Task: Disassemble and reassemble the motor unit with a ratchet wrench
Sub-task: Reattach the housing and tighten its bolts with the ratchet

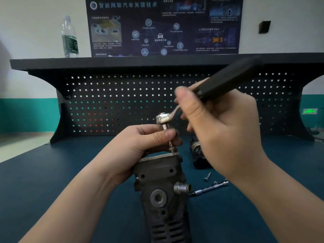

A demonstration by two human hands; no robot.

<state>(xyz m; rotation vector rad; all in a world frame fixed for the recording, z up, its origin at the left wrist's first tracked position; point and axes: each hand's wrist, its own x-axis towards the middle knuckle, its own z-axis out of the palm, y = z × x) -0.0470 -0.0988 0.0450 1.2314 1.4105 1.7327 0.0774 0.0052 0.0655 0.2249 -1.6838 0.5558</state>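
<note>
The dark grey motor unit stands upright on the blue bench in the lower middle of the head view. My left hand grips its top and pinches the socket shaft below the ratchet head. The ratchet wrench has its silver head over a bolt at the unit's top right corner. Its black handle slants up to the right, blurred. My right hand grips that handle near its lower end.
A second dark motor part lies behind my right hand. A loose bolt and a long extension bar lie on the blue mat to the right of the unit. A black pegboard and a water bottle stand behind.
</note>
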